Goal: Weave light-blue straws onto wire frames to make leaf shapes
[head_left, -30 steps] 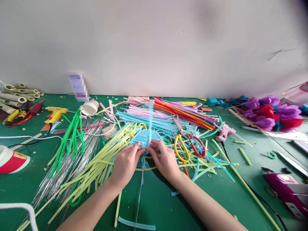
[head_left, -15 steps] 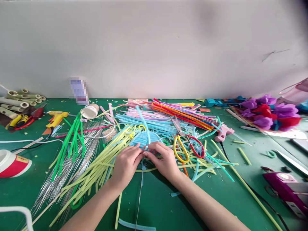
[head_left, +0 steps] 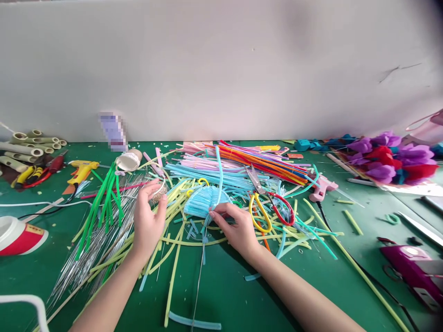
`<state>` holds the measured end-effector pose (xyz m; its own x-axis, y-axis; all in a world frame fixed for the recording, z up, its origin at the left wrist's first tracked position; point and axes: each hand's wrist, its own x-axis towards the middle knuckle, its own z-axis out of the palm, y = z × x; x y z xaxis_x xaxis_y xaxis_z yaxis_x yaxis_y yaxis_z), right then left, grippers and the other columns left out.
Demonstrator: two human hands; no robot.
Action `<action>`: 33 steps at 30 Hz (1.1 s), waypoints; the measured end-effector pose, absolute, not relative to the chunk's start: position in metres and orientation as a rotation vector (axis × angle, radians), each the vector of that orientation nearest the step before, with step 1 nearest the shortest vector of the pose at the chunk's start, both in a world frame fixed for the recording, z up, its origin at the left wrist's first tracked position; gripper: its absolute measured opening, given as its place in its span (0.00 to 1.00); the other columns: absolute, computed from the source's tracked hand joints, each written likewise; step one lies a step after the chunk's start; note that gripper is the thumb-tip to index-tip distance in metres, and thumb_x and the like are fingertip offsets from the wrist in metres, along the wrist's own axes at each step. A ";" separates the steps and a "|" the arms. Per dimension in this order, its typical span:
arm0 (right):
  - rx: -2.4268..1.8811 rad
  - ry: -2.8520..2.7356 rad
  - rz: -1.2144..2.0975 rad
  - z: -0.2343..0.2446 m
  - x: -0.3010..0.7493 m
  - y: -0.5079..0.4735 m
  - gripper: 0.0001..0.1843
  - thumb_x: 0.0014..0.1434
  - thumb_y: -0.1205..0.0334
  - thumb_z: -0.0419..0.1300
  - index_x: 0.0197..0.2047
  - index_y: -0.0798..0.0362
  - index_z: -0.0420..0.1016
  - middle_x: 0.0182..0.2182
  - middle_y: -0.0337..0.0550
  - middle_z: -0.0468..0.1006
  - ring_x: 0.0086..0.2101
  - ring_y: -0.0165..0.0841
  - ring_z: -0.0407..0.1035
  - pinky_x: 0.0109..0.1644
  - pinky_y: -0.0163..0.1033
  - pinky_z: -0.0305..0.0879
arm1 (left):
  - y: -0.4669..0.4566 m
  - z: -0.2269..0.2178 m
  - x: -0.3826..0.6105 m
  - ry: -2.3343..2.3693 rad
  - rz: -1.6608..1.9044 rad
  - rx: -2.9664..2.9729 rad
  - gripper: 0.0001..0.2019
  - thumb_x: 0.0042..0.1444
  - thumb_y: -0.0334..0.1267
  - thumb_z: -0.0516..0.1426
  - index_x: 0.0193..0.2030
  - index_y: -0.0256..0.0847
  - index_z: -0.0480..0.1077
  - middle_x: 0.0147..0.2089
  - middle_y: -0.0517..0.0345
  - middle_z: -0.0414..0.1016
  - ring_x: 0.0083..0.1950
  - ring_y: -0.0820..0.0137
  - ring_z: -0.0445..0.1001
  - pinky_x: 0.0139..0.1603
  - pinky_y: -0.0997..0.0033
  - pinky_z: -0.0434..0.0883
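Observation:
My right hand (head_left: 235, 227) pinches the near edge of a light blue fan-shaped piece (head_left: 205, 203) woven from pipe cleaners, with one blue stem rising from it. The piece rests on a heap of yellow-green stems (head_left: 162, 235). My left hand (head_left: 149, 216) hovers to the left of the piece, fingers spread and apart from it, above the yellow-green stems and close to a bundle of thin silver wires (head_left: 100, 230). A thin wire (head_left: 199, 281) runs from the blue piece toward me.
Scissors with yellow and red handles (head_left: 268, 207) lie right of my right hand. Behind are blue, pink and orange stems (head_left: 249, 163), a pink glue gun (head_left: 321, 186), a yellow glue gun (head_left: 81, 169), green stems (head_left: 104, 198), purple-red flowers (head_left: 391, 159) and a purple device (head_left: 411, 267).
My left hand has let go of the blue woven piece and moved left with its fingers opening. My right hand keeps hold of the piece.

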<state>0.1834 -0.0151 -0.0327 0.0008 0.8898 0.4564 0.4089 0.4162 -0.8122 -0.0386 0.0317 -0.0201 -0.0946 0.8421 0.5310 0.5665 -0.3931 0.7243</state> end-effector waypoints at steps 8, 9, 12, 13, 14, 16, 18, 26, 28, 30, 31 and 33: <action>-1.107 -1.656 0.439 -0.031 0.182 -0.019 0.03 0.64 0.63 0.60 0.39 0.49 0.76 0.34 0.41 0.81 0.35 0.32 0.76 0.42 0.37 0.72 | 0.006 -0.028 -0.001 1.037 0.818 2.242 0.11 0.64 0.39 0.56 0.50 0.47 0.75 0.57 0.52 0.76 0.67 0.60 0.65 0.65 0.52 0.65; -1.106 -1.650 0.445 -0.032 0.182 -0.019 0.03 0.64 0.63 0.60 0.39 0.49 0.76 0.34 0.40 0.81 0.34 0.32 0.76 0.41 0.36 0.72 | 0.006 -0.029 0.000 1.022 0.805 2.221 0.10 0.64 0.39 0.56 0.49 0.47 0.76 0.56 0.53 0.77 0.67 0.59 0.65 0.66 0.52 0.65; -1.081 -1.651 0.466 -0.031 0.182 -0.020 0.03 0.63 0.63 0.61 0.39 0.49 0.76 0.32 0.39 0.81 0.32 0.31 0.75 0.38 0.36 0.72 | 0.009 -0.028 -0.003 1.025 0.783 2.112 0.11 0.66 0.40 0.54 0.48 0.48 0.77 0.56 0.54 0.77 0.68 0.60 0.64 0.65 0.53 0.66; -1.068 -1.655 0.469 -0.030 0.182 -0.020 0.02 0.63 0.63 0.61 0.39 0.49 0.76 0.31 0.39 0.81 0.31 0.31 0.75 0.38 0.36 0.72 | 0.009 -0.028 -0.004 1.035 0.785 2.074 0.13 0.67 0.40 0.51 0.50 0.48 0.76 0.58 0.54 0.76 0.68 0.62 0.64 0.65 0.55 0.67; -1.056 -1.660 0.472 -0.029 0.182 -0.021 0.02 0.63 0.63 0.61 0.39 0.49 0.76 0.31 0.39 0.81 0.31 0.31 0.75 0.38 0.36 0.72 | 0.009 -0.028 -0.005 1.041 0.788 2.046 0.14 0.68 0.40 0.49 0.53 0.48 0.75 0.60 0.54 0.74 0.68 0.63 0.64 0.65 0.56 0.67; -1.037 -1.664 0.479 -0.027 0.181 -0.021 0.03 0.63 0.64 0.61 0.39 0.49 0.76 0.31 0.39 0.81 0.31 0.31 0.75 0.38 0.36 0.72 | 0.009 -0.029 -0.006 1.034 0.800 2.040 0.16 0.69 0.39 0.47 0.56 0.49 0.72 0.62 0.54 0.72 0.68 0.64 0.64 0.66 0.56 0.66; -1.024 -1.663 0.483 -0.026 0.181 -0.022 0.03 0.63 0.65 0.61 0.38 0.50 0.76 0.31 0.39 0.81 0.31 0.31 0.75 0.37 0.35 0.72 | 0.008 -0.032 -0.004 1.011 0.808 2.095 0.15 0.68 0.39 0.49 0.57 0.51 0.72 0.62 0.54 0.71 0.68 0.64 0.63 0.67 0.55 0.65; -1.025 -1.657 0.496 -0.026 0.181 -0.023 0.03 0.63 0.65 0.60 0.37 0.49 0.75 0.33 0.40 0.81 0.33 0.32 0.75 0.39 0.38 0.72 | 0.009 -0.041 -0.002 0.990 0.842 2.169 0.14 0.65 0.40 0.55 0.56 0.51 0.71 0.61 0.52 0.73 0.66 0.60 0.65 0.66 0.51 0.65; -1.054 -1.639 0.512 -0.027 0.180 -0.023 0.02 0.63 0.64 0.60 0.38 0.49 0.75 0.33 0.40 0.81 0.33 0.32 0.75 0.39 0.38 0.72 | 0.010 -0.041 -0.002 0.992 0.854 2.156 0.12 0.64 0.40 0.55 0.54 0.49 0.71 0.60 0.51 0.73 0.66 0.60 0.66 0.66 0.51 0.65; -1.094 -1.587 0.535 -0.026 0.179 -0.023 0.02 0.63 0.64 0.60 0.38 0.49 0.74 0.33 0.41 0.81 0.34 0.33 0.75 0.41 0.39 0.71 | 0.010 -0.039 -0.001 1.012 0.861 2.139 0.09 0.64 0.40 0.55 0.49 0.48 0.73 0.58 0.52 0.75 0.65 0.60 0.67 0.65 0.51 0.65; -1.112 -1.559 0.542 -0.026 0.179 -0.023 0.02 0.63 0.64 0.60 0.37 0.49 0.74 0.35 0.41 0.81 0.37 0.33 0.76 0.43 0.40 0.71 | 0.010 -0.037 0.000 1.022 0.865 2.127 0.07 0.64 0.40 0.55 0.46 0.47 0.73 0.56 0.52 0.76 0.64 0.60 0.68 0.65 0.51 0.66; -1.154 -1.502 0.531 -0.025 0.181 -0.021 0.03 0.63 0.63 0.60 0.36 0.49 0.74 0.40 0.44 0.80 0.43 0.36 0.74 0.49 0.43 0.70 | 0.009 -0.034 0.002 1.040 0.876 2.096 0.07 0.65 0.40 0.54 0.42 0.46 0.73 0.54 0.51 0.77 0.62 0.60 0.70 0.63 0.52 0.68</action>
<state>0.1807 -0.0208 -0.0252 0.0908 0.8701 0.4844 0.3720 0.4216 -0.8270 0.0024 0.0092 -0.0339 0.4665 0.8390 0.2801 0.4184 -0.4883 0.7658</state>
